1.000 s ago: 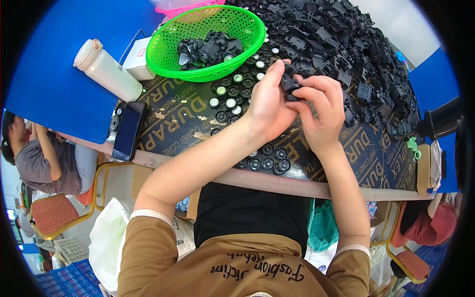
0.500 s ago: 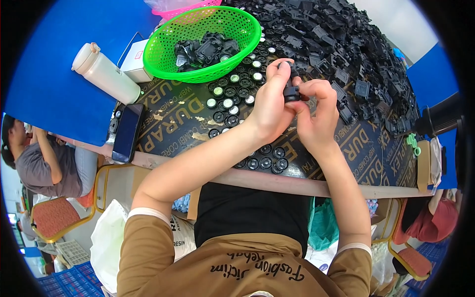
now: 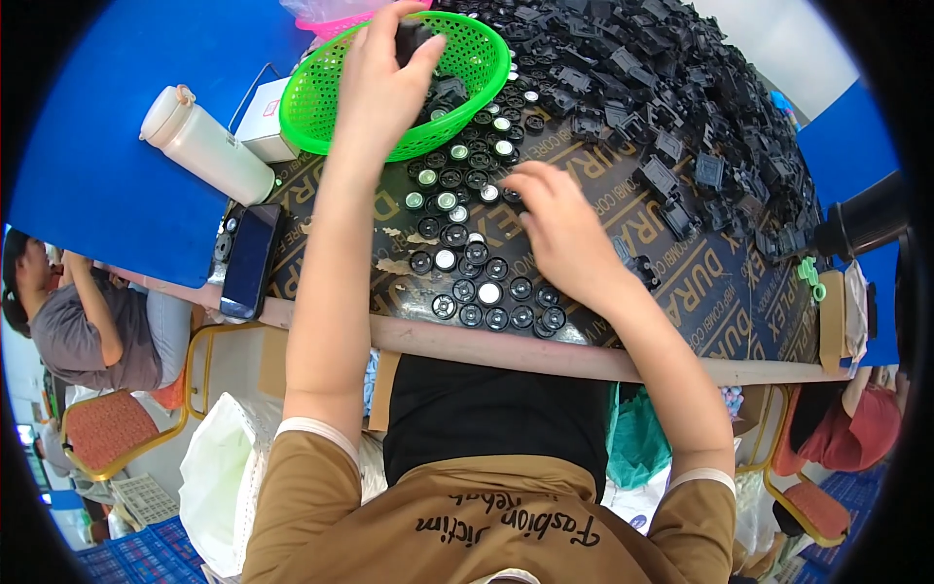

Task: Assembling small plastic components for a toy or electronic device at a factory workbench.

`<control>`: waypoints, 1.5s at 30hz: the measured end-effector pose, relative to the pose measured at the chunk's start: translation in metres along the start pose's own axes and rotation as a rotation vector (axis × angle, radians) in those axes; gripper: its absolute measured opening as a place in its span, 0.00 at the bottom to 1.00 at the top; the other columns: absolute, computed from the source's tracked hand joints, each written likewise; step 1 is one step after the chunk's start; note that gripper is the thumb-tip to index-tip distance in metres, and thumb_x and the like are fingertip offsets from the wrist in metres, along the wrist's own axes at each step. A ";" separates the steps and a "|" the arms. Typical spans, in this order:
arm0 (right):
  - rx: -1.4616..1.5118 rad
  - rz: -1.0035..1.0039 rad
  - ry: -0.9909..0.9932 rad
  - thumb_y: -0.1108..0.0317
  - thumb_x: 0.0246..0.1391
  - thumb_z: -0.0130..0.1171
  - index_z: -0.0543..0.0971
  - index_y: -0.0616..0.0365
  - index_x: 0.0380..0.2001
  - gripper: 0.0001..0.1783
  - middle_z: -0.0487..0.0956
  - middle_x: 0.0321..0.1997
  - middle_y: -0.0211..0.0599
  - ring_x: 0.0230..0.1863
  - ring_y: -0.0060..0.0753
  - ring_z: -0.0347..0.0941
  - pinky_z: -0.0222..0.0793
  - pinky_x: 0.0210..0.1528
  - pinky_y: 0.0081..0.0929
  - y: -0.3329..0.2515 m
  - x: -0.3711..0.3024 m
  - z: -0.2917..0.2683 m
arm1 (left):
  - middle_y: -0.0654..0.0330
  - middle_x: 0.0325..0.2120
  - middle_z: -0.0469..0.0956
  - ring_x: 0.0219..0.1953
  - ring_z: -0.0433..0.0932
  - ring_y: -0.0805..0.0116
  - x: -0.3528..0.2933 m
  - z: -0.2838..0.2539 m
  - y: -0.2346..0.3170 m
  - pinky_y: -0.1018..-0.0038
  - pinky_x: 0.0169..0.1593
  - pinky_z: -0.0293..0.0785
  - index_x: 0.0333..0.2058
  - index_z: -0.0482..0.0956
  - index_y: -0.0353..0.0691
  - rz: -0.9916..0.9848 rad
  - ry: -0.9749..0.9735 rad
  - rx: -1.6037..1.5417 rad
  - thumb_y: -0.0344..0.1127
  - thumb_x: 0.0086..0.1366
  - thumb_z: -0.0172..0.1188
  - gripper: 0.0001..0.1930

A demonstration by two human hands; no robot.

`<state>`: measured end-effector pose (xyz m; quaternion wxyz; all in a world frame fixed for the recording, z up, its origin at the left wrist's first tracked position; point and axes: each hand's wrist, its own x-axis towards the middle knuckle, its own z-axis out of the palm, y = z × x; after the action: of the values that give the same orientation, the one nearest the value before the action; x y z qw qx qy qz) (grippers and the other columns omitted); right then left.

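Note:
My left hand (image 3: 377, 97) is over the green perforated basket (image 3: 304, 105), its thumb and fingers closed around a black plastic part (image 3: 413, 41). More black parts lie inside the basket, partly hidden by this hand. My right hand (image 3: 566, 234) hovers at the right edge of the scattered round black pieces (image 3: 470, 315), thumb and fingers apart, with nothing visible between them. Its fingertips are nearest to a round piece with a pale disc (image 3: 489, 193). Several of the round pieces carry such white or silvery discs.
A large heap of black plastic parts (image 3: 662, 97) covers the back right of the table. At left stand a white bottle (image 3: 209, 146), a white box (image 3: 268, 122) and a phone (image 3: 251, 261). A dark cylinder (image 3: 861, 229) juts in at right. Other people sit beyond both sides.
My hands were together in front of the heap, handling a black part. The left has moved up and left over the basket with it; the right has let go and moved lower left.

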<state>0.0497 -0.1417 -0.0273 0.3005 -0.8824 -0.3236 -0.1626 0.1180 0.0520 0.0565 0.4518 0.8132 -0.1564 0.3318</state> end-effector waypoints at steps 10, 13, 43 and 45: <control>-0.224 -0.153 -0.092 0.76 0.43 0.50 0.71 0.57 0.47 0.23 0.70 0.52 0.42 0.54 0.42 0.65 0.60 0.53 0.34 0.004 0.002 0.017 | 0.60 0.31 0.77 0.34 0.76 0.70 -0.019 0.034 0.011 0.78 0.38 0.70 0.35 0.79 0.38 0.316 -0.099 0.035 0.28 0.58 0.57 0.07; -0.128 -0.160 -0.134 0.74 0.47 0.49 0.69 0.57 0.50 0.23 0.69 0.53 0.41 0.56 0.37 0.64 0.60 0.54 0.33 0.012 0.002 0.026 | 0.55 0.27 0.78 0.31 0.78 0.60 -0.030 0.067 0.032 0.70 0.36 0.73 0.32 0.81 0.39 0.119 -0.666 -0.265 0.32 0.55 0.56 0.08; 1.764 0.716 0.323 0.68 0.58 0.45 0.70 0.62 0.39 0.10 0.71 0.30 0.36 0.29 0.26 0.66 0.61 0.27 0.20 0.047 0.008 -0.037 | 0.47 0.47 0.72 0.48 0.74 0.56 -0.042 0.065 0.002 0.58 0.49 0.74 0.46 0.67 0.43 -0.768 -0.508 -1.433 0.31 0.66 0.47 0.11; 1.685 0.644 0.246 0.69 0.58 0.45 0.70 0.61 0.39 0.09 0.70 0.30 0.35 0.28 0.24 0.65 0.59 0.26 0.18 0.051 0.006 -0.036 | 0.47 0.47 0.71 0.50 0.71 0.54 -0.046 0.062 0.000 0.55 0.52 0.70 0.47 0.66 0.43 -0.778 -0.532 -1.434 0.29 0.65 0.47 0.11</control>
<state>0.0847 -0.1925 -0.0187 0.9091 -0.3949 -0.0390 0.1266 0.1094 -0.0021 0.0020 0.8868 0.3775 -0.1391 -0.2275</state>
